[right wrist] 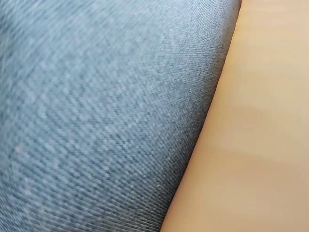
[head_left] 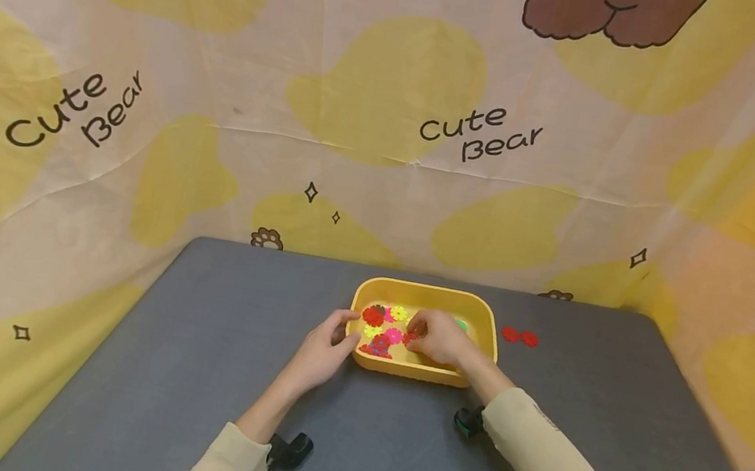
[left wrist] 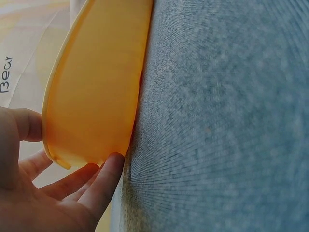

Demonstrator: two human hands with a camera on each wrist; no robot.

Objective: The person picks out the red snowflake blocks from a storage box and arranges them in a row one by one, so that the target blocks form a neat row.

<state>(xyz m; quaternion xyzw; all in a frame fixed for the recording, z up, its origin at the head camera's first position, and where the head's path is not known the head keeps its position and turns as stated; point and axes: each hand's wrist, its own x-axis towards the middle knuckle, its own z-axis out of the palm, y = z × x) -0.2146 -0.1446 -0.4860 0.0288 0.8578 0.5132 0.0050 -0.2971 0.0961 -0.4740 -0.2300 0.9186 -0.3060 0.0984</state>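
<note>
A yellow plastic tray (head_left: 416,371) holds several flower-shaped plastic discs in red, pink and yellow, mostly at its left end. My left hand (head_left: 324,345) holds that end; in the left wrist view its fingers (left wrist: 104,181) spread round the outer wall, close to the tabletop. Inside the tray, my right hand (head_left: 441,337) pinches a red flower-shaped disc (head_left: 410,338) between thumb and fingers. A green disc (head_left: 461,325) shows behind this hand. Only the tray's outer side (right wrist: 256,125) and the tabletop appear in the right wrist view, with the hand out of sight.
Two red flower-shaped discs (head_left: 519,337) lie side by side on the dark grey table (head_left: 230,303), just right of the tray. A patterned cloth (head_left: 368,202) hangs behind the table and along its sides. Each wrist carries a small black camera.
</note>
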